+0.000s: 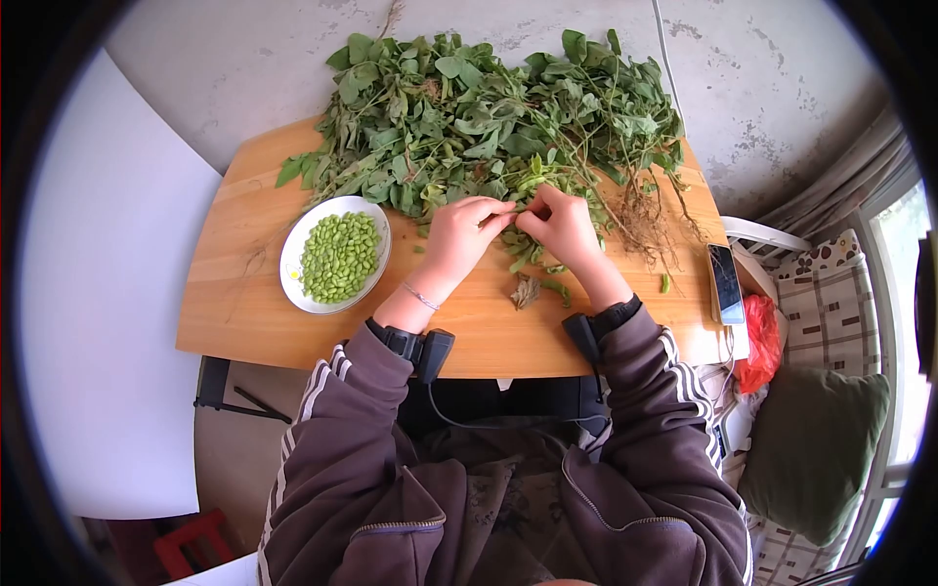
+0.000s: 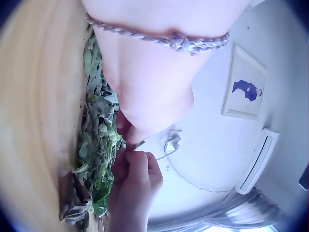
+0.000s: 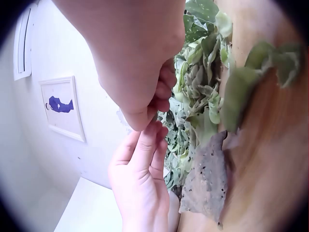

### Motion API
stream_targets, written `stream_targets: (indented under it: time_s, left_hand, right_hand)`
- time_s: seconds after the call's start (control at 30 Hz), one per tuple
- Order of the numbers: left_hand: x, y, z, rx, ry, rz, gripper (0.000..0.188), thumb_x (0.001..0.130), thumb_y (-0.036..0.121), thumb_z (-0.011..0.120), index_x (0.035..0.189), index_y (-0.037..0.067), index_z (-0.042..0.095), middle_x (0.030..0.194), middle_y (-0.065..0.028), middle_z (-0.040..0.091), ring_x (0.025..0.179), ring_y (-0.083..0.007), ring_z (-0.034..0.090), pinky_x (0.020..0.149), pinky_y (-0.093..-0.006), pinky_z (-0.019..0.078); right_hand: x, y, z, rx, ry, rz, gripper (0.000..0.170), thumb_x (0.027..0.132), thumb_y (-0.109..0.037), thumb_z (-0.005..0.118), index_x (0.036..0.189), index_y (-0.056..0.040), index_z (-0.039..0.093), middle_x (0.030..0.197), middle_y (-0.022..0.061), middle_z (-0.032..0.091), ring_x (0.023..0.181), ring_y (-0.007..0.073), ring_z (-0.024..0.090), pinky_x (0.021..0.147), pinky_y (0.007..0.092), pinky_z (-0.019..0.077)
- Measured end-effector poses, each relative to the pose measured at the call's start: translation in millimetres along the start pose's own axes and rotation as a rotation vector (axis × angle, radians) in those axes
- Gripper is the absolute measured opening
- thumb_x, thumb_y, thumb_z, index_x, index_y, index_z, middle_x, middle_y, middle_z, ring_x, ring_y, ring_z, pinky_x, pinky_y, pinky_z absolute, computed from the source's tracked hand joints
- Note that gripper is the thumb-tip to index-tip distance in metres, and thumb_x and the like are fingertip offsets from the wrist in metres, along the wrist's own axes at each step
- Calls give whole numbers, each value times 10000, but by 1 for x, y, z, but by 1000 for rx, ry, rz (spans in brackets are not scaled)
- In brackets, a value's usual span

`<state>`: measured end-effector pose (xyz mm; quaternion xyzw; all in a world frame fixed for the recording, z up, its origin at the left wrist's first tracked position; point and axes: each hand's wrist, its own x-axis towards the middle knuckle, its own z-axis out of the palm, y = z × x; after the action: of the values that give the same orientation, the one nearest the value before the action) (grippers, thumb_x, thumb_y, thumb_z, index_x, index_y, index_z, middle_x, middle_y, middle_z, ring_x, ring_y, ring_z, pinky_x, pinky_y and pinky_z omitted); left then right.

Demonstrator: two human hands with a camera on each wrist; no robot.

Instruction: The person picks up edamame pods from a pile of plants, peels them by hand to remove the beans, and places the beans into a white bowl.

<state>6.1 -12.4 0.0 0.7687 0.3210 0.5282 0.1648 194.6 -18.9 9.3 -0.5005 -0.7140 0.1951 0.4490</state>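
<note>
The left hand (image 1: 459,239) and right hand (image 1: 562,230) meet fingertip to fingertip above the table's middle, pinching a small green pod (image 1: 516,212) between them; the fingers cover most of it. In the left wrist view a green tip (image 2: 140,143) pokes out beside the fingers. A white bowl (image 1: 286,256) of shelled green beans (image 1: 339,256) stands left of the left hand. Behind both hands lies a large heap of leafy bean plants (image 1: 459,127), with roots (image 1: 645,220) at its right. Loose pods (image 1: 555,287) lie below the right hand.
A dry curled leaf (image 1: 525,291) lies near the front of the wooden table (image 1: 234,303). A phone (image 1: 725,283) lies at the right edge. Beyond are a red bag (image 1: 760,342) and a green cushion (image 1: 816,449).
</note>
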Motion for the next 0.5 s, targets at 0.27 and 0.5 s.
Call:
stream_targets:
  time_s: [0.27, 0.5]
  left_hand:
    - [1, 14, 9, 80, 167, 84, 112, 794, 52, 787, 875, 35, 711, 831, -87, 718, 654, -233, 664, 564, -312, 517]
    - [-3, 7, 20, -452, 169, -405, 137, 893, 66, 740, 981, -29, 695, 943, -79, 737, 828, -125, 695, 739, -245, 552]
  right_hand:
    - [3, 5, 11, 290, 129, 187, 202, 790, -117, 725, 718, 14, 588, 618, 48, 621, 563, 85, 536, 526, 255, 440]
    - [5, 4, 13, 643, 96, 291, 139, 865, -92, 686, 839, 6, 591, 718, 31, 649, 587, 60, 522, 534, 220, 422]
